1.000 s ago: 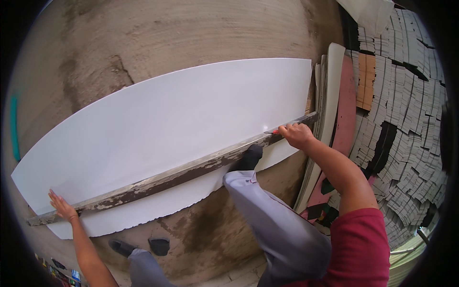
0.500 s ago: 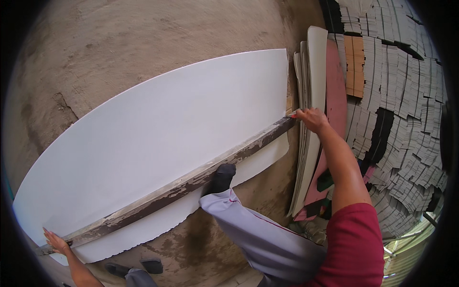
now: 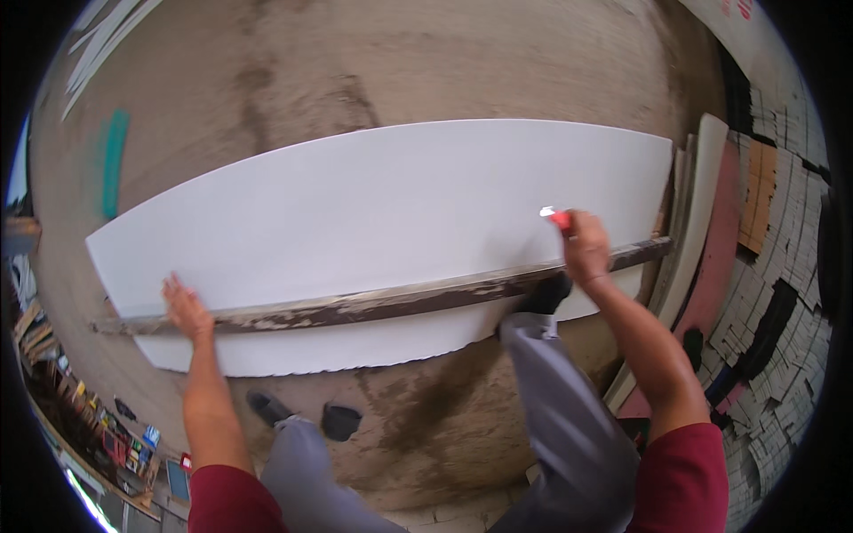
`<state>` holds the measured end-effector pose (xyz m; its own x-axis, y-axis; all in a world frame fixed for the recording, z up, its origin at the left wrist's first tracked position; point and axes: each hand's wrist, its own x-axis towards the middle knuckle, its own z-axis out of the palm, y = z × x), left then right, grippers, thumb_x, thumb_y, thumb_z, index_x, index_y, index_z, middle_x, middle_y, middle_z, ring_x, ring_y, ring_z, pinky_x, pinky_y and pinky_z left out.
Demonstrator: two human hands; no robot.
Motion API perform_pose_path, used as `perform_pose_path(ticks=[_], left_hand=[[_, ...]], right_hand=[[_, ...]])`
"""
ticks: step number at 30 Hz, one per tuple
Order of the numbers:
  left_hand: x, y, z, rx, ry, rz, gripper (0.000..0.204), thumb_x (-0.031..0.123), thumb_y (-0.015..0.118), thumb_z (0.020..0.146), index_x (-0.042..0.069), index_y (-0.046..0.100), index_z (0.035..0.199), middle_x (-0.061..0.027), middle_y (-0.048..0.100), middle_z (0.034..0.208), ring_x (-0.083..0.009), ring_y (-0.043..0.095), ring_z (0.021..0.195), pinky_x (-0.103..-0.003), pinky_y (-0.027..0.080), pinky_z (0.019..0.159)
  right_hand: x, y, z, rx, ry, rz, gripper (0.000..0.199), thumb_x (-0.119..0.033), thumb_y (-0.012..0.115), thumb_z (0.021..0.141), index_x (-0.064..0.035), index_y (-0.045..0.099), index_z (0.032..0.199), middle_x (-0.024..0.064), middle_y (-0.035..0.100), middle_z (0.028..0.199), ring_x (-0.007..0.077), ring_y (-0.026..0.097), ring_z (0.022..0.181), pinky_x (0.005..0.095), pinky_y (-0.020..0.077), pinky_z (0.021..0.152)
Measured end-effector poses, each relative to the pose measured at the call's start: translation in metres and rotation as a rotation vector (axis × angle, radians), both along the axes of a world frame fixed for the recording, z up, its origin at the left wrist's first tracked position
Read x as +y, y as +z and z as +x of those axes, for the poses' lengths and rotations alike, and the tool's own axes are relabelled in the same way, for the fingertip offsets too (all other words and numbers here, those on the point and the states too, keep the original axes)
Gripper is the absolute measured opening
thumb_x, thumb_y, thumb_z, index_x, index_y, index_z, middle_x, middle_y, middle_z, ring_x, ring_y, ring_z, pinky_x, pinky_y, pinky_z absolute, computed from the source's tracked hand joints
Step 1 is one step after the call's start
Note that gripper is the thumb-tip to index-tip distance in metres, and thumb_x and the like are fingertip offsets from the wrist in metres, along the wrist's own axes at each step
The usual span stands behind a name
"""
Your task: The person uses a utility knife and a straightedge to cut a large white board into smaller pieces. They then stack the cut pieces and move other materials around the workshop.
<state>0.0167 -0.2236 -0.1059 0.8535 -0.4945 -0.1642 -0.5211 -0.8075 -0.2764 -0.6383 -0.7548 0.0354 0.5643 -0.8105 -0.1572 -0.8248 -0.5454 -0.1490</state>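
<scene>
A large white sheet point(image 3: 382, 204) lies on the floor before me, its far edge curved and its near edge ragged. Across it runs a long, worn brown straightedge bar point(image 3: 400, 304). My left hand point(image 3: 187, 308) rests flat on the sheet and the bar's left part, fingers spread. In my right hand point(image 3: 586, 249) is a red utility knife point(image 3: 560, 218), its shiny tip blurred, held over the sheet on the far side of the bar. My right foot point(image 3: 546, 293), in a dark sock, presses against the bar's right half.
At right stand leaning sheets point(image 3: 702, 195), a pink sheet point(image 3: 720, 222) and piles of grey-white strips point(image 3: 791, 293). A green strip point(image 3: 114, 164) and white strips point(image 3: 107, 44) lie far left. Behind my left foot point(image 3: 267, 407) is a dark flat piece point(image 3: 341, 421).
The knife in my right hand has left the bar's right end and is now further left, over the sheet. My view has turned left; my left hand stays near the bar's left end.
</scene>
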Motion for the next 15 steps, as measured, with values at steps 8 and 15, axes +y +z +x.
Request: perform_pose_path(ticks=[8, 15], left_hand=[[-0.029, 0.049, -0.020, 0.125, 0.036, -0.164, 0.061, 0.039, 0.037, 0.112, 0.028, 0.026, 0.171, -0.0079, 0.018, 0.179, -0.0356, 0.015, 0.164, -0.065, 0.013, 0.128], [-0.041, 0.058, -0.029, 0.203, 0.042, -0.219, 0.062, 0.040, 0.039, 0.111, 0.028, 0.027, 0.171, -0.0121, 0.013, 0.179, -0.0388, 0.012, 0.164, -0.065, 0.012, 0.128]], right_hand=[[0.245, -0.056, 0.277, -0.145, -0.192, 0.171, 0.028, -0.018, 0.074, 0.083, -0.0142, 0.062, 0.108, 0.0065, 0.062, 0.100, 0.0321, 0.058, 0.098, 0.0479, 0.0437, 0.083], [0.277, -0.078, 0.315, -0.039, -0.325, 0.083, 0.032, -0.016, 0.071, 0.080, -0.0139, 0.060, 0.110, 0.0082, 0.059, 0.106, 0.0333, 0.057, 0.104, 0.0489, 0.0428, 0.088]])
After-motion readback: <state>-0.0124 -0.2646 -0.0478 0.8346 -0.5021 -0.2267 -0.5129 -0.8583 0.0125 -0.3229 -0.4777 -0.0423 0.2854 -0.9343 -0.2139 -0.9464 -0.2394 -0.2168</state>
